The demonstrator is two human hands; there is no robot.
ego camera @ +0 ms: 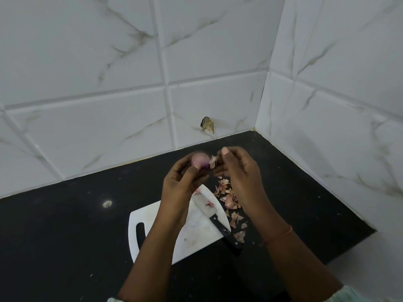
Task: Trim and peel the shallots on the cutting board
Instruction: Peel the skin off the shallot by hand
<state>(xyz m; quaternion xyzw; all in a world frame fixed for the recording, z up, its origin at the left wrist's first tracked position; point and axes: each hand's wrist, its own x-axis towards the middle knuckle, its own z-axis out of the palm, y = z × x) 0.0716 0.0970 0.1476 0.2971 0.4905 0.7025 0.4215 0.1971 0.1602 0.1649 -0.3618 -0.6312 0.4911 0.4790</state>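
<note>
Both hands raised above the board. Left hand grips a shallot at its fingertips, purple flesh mostly bare. Right hand, just beside it, pinches a scrap of dry skin coming off the bulb. Below the right hand: a scatter of peelings on the dark counter. Under the left wrist: white cutting board with the knife lying idle, a few pink bits near its blade. Judgement: trimming of this bulb looks done, peeling nearly so. No other whole shallots visible; cannot tell how many remain.
</note>
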